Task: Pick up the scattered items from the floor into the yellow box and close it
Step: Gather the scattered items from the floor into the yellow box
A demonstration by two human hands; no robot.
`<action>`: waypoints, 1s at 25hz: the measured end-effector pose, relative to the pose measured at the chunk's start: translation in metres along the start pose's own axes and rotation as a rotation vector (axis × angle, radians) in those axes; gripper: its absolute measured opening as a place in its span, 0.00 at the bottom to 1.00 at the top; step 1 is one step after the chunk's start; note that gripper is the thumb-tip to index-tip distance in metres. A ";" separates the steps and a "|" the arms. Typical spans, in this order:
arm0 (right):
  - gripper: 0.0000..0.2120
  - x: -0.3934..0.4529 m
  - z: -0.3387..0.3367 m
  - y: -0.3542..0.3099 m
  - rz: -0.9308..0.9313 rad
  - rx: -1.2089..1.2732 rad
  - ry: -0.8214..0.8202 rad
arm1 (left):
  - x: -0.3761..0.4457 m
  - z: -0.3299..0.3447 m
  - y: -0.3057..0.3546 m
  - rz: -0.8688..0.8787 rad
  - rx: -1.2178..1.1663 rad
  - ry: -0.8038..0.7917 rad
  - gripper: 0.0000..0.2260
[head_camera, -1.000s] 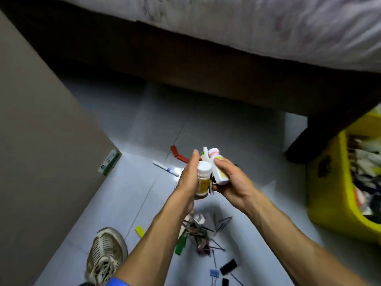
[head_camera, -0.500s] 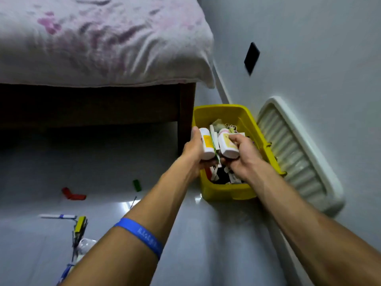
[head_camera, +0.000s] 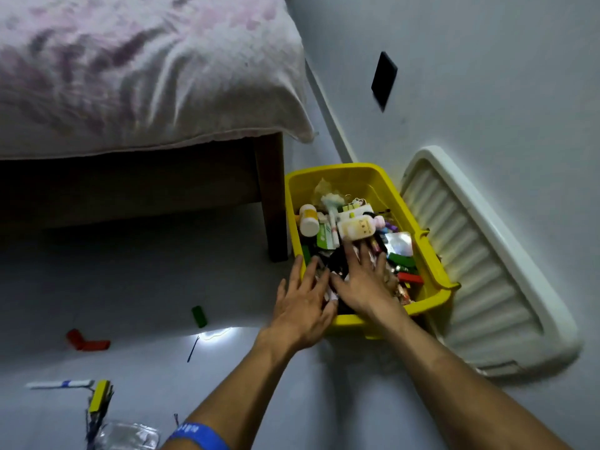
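Over the near end of the yellow box (head_camera: pixel 428 254), both the left hand (head_camera: pixel 300 306) and right hand (head_camera: pixel 363 280) are spread flat and hold nothing. The box is heaped (bottles on top), so the lid (head_camera: pixel 487 271) may not shut.

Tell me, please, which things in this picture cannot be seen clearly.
Head view only:
- Items under both hands in the yellow box: covered by the left hand and right hand.
- Labels on the two bottles: too small and blurred to read.
- Clear bag and bundle by the yellow clip: cut off by the bottom edge.
- Space under the bed: too dark.
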State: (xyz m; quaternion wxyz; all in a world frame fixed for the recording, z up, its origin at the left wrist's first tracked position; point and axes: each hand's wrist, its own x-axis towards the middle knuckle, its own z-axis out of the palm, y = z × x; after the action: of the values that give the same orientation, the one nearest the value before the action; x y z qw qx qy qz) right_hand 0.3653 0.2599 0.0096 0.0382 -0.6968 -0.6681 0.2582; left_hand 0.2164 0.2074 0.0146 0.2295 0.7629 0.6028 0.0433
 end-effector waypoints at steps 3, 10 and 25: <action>0.32 0.035 -0.001 -0.002 -0.026 -0.083 0.001 | -0.001 -0.001 -0.001 0.022 -0.023 0.020 0.29; 0.28 -0.003 -0.025 -0.025 -0.091 -0.105 0.186 | -0.011 -0.019 -0.004 0.046 -0.103 -0.021 0.30; 0.30 -0.064 0.185 -0.187 -0.370 -0.107 -0.350 | -0.240 -0.006 -0.290 -0.812 -0.192 0.087 0.29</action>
State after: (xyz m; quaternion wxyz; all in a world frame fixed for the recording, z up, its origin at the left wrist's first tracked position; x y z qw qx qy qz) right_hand 0.1202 0.1649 -0.0560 -0.0684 -0.5083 -0.7934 0.3278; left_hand -0.1112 0.0320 -0.0455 0.2721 0.4357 0.8571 0.0376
